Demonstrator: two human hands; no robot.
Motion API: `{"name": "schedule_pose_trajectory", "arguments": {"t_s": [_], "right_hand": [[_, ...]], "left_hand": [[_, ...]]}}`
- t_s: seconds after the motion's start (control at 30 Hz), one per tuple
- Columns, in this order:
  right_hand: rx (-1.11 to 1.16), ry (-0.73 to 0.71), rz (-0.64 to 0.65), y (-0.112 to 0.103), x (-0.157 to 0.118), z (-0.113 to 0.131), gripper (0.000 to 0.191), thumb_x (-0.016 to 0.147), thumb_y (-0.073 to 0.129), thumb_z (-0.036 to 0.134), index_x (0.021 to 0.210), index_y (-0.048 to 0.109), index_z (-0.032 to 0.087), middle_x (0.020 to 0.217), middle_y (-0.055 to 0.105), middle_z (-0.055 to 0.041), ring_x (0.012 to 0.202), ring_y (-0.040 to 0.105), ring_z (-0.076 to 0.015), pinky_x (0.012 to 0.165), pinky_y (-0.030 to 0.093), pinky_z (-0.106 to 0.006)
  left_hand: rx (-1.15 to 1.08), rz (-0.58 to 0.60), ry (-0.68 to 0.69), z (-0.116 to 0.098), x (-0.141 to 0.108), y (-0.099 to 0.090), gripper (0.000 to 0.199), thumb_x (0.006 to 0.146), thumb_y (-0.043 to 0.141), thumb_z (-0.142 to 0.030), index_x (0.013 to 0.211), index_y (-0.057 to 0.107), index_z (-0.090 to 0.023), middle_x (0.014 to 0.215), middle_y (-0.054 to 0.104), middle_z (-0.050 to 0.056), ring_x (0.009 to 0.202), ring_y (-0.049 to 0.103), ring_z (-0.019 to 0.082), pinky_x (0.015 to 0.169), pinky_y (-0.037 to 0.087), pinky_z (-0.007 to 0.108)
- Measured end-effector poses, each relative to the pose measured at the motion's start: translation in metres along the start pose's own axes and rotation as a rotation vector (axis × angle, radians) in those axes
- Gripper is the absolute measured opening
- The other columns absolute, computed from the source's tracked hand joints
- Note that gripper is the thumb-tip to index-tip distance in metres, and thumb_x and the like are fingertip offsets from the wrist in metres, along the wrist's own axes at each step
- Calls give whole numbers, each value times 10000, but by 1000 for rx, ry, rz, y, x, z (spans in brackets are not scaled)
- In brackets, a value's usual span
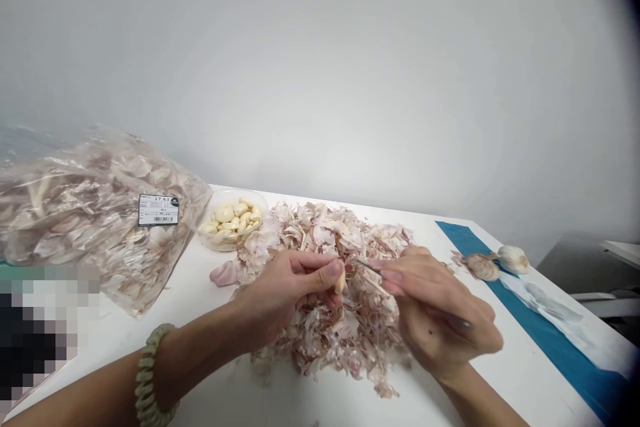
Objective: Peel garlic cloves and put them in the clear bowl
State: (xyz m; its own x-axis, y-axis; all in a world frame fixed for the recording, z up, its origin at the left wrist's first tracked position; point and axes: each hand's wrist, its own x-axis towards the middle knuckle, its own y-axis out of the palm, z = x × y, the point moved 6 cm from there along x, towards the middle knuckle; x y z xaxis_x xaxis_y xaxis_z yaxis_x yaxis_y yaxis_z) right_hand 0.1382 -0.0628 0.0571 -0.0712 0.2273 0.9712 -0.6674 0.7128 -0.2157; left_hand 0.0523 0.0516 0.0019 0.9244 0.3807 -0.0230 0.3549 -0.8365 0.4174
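Observation:
My left hand (285, 297) pinches a pale garlic clove (340, 282) between thumb and fingers, above a heap of papery garlic skins (325, 347). My right hand (435, 313) grips a slim paring knife (450, 319), whose thin blade tip (364, 266) reaches toward the clove. The fingers partly hide the clove and the knife handle. Both hands hover over the heap. A coiled bracelet (150, 373) circles my left wrist.
A clear bowl (220, 245) of peeled cloves stands behind the heap. To its left lies a bulging plastic bag of skins (90, 213) with a printed label (159, 209). Two garlic bulbs (513, 259) rest on a blue strip (550, 340) along the white table (240, 393).

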Motion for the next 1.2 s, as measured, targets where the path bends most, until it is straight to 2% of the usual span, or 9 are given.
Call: {"name": "schedule_pose_trajectory", "arguments": {"t_s": [0.13, 0.23, 0.33, 0.5, 0.8, 0.9, 0.97, 1.1, 1.2], "right_hand": [[9, 11, 5, 0, -1, -2, 428, 682, 568, -114, 1015, 666, 136, 889, 732, -71, 775, 683, -201, 562, 516, -338], [6, 43, -60, -3, -2, -6, 428, 679, 577, -116, 1008, 672, 142, 881, 733, -67, 757, 685, -202, 557, 513, -341], [10, 93, -122, -6, -1, -11, 402, 698, 579, -103, 973, 684, 170, 841, 733, -44, 731, 684, -199, 581, 517, -357], [-49, 169, -163, -8, -1, -17, 377, 718, 613, -53, 951, 685, 235, 818, 731, -4, 671, 663, -170, 608, 520, -361], [-112, 149, -195, -11, 0, -19, 343, 718, 629, -37, 914, 685, 239, 771, 723, -4, 680, 672, -189, 587, 523, -359], [-160, 123, -288, -20, 1, -22, 319, 704, 637, -45, 865, 693, 225, 718, 709, 5, 657, 665, -184, 590, 516, -356], [-178, 144, -320, -23, 1, -26, 304, 698, 645, -47, 841, 694, 217, 707, 702, 9, 658, 658, -177, 597, 513, -349], [-148, 251, -160, -12, 0, -34, 292, 705, 657, -22, 863, 688, 221, 747, 709, 7, 665, 647, -159, 583, 511, -322], [-139, 275, -77, -4, -2, -33, 278, 713, 661, -2, 876, 684, 222, 753, 709, 9, 661, 642, -145, 578, 511, -304]], "left_hand": [[-16, -32, 6, 3, 1, -1, 215, 762, 675, -347, 702, 676, -141, 696, 572, 12, 641, 515, 100, 639, 402, 234], [-4, -10, -1, 4, 1, 1, 257, 760, 671, -375, 668, 667, -136, 678, 562, 8, 637, 509, 103, 647, 402, 239], [-1, -7, -22, 5, 2, 1, 256, 760, 671, -380, 715, 683, -128, 717, 585, 23, 648, 513, 104, 664, 410, 244], [-9, -28, -41, 5, 2, 1, 238, 772, 667, -358, 773, 696, -122, 800, 622, 43, 667, 532, 92, 700, 425, 239], [-29, 16, -56, 7, -1, 6, 221, 777, 666, -337, 828, 706, -126, 805, 649, 52, 677, 582, 97, 681, 449, 221], [-35, 57, -65, 13, -2, 11, 224, 765, 679, -331, 842, 711, -124, 799, 662, 57, 647, 587, 101, 670, 457, 243], [-52, 41, -72, 15, -2, 12, 223, 761, 687, -315, 886, 708, -131, 814, 676, 61, 659, 599, 106, 684, 462, 252], [-66, -58, -13, 8, -2, 6, 227, 790, 663, -293, 971, 681, -157, 883, 700, 61, 730, 628, 108, 769, 472, 264], [-49, -106, 26, 3, -1, 3, 253, 800, 652, -296, 1012, 655, -158, 940, 702, 74, 780, 643, 121, 820, 472, 283]]}}
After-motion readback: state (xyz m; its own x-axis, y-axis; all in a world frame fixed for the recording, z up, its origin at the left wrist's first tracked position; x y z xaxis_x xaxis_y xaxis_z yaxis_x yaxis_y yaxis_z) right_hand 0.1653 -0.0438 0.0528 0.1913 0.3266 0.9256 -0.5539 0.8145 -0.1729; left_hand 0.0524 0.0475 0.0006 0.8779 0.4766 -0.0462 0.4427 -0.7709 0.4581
